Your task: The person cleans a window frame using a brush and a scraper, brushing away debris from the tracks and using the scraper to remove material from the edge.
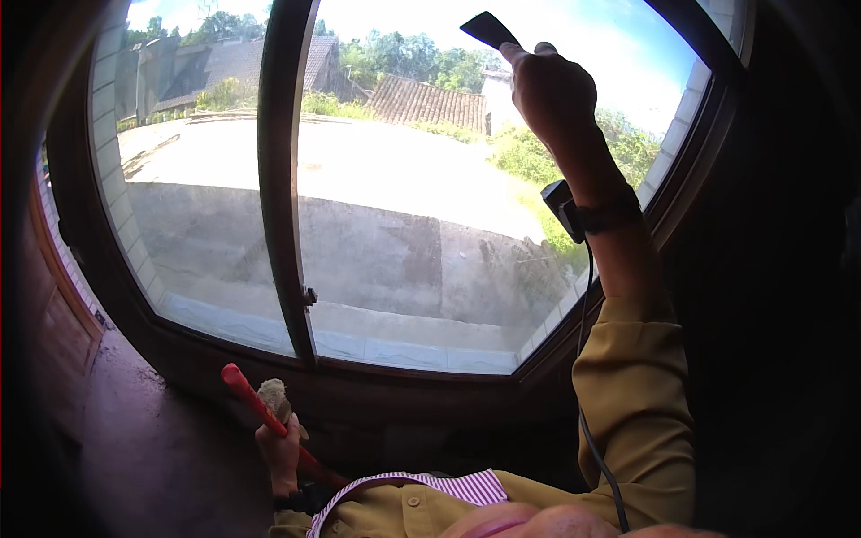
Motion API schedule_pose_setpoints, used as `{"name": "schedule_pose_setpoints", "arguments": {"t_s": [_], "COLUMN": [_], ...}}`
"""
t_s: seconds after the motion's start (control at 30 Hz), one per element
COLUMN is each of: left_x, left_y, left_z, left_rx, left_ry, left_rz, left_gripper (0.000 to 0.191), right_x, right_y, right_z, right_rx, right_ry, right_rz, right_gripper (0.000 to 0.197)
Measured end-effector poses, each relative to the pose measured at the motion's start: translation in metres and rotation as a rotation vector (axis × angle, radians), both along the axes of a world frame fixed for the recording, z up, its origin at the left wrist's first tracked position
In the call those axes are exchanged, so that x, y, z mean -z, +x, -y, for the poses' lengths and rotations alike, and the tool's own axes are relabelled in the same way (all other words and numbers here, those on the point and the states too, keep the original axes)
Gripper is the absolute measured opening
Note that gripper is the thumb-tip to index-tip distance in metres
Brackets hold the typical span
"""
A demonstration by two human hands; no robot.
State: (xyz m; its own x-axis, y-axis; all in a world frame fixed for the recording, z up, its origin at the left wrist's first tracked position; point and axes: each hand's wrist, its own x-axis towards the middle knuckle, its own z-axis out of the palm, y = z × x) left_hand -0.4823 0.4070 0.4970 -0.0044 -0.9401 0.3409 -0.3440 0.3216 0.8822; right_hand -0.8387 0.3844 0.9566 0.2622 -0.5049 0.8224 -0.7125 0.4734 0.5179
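My right hand (pixel 555 91) is raised in front of the upper right window pane (pixel 410 269), its fingers closed on a flat, dark scraper-like tool (pixel 490 31) whose wide end points up and left. Whether the tool touches the glass, I cannot tell. Low at the left, my left hand (pixel 279 447) grips a red handle (pixel 252 397), the far end of which is hidden, together with a pale, fuzzy cloth or pad (pixel 272 395). A dark wrist strap with a small black box (pixel 564 210) sits on my right wrist, and a cable runs down from it.
A dark vertical window frame bar (pixel 279 168) with a small latch (pixel 310 296) divides the panes. The lower frame edge (pixel 417 370) runs across below them. At the far left are a brown wooden door or panel (pixel 60 336) and the floor (pixel 148 430).
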Motion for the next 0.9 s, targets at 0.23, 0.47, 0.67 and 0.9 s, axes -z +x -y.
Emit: {"name": "schedule_pose_setpoints", "arguments": {"t_s": [0.23, 0.47, 0.67, 0.9], "left_x": [-0.002, -0.011, -0.001, 0.008], "left_y": [0.006, -0.03, -0.026, -0.007], "left_z": [0.006, 0.019, 0.016, 0.017], "left_rx": [-0.021, 0.063, 0.027, -0.009], "left_ry": [-0.002, -0.171, -0.159, -0.041], "left_rz": [-0.033, 0.065, 0.08, -0.096], "left_gripper": [0.013, 0.011, 0.011, 0.01], "right_x": [0.003, -0.023, -0.053, -0.067], "right_y": [-0.004, -0.039, -0.023, -0.032], "right_z": [0.006, 0.035, 0.078, 0.093], "right_rx": [-0.024, -0.401, -0.324, -0.27], "right_ry": [-0.024, -0.235, -0.207, -0.116], "right_rz": [-0.01, 0.379, 0.557, 0.536], "right_gripper": [0.028, 0.036, 0.036, 0.037]}}
